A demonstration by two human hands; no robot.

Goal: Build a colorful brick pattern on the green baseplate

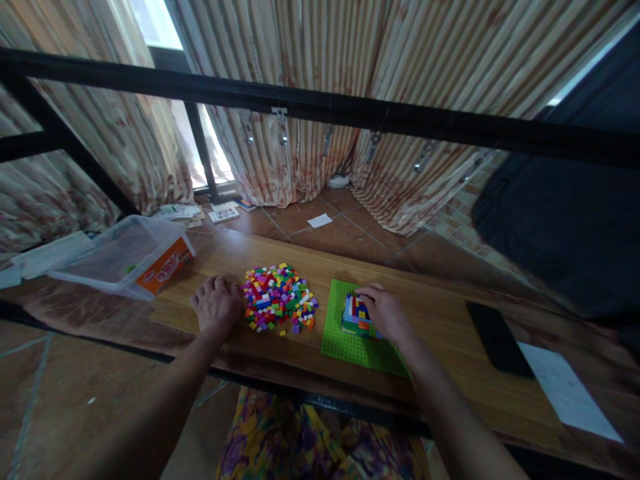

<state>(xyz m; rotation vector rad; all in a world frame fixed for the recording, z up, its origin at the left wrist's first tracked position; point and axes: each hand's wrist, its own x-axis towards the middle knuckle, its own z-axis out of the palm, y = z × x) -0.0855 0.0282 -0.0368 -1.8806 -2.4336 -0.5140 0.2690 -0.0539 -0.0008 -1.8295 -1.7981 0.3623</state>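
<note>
My left hand [217, 303] lies flat on the wooden board, fingers stretched forward, just left of a heap of small coloured building bricks [275, 300]. The heap mixes red, blue, yellow, white, purple and green pieces. On the right, a green studded baseplate [336, 333] carries a low brick build [354, 325] in layers of blue, white, red, orange and green. My right hand [383, 307] is over the build's far right part, its fingers bent and closed together. They cover part of the build, and whatever may be between the fingertips is hidden.
A clear plastic tub [115, 260] with an orange label stands at the left end. A black phone-like slab [499, 339] and a white sheet [570, 390] lie to the right. Beyond the board, a dark metal bar [320, 103] crosses in front of striped curtains [300, 47].
</note>
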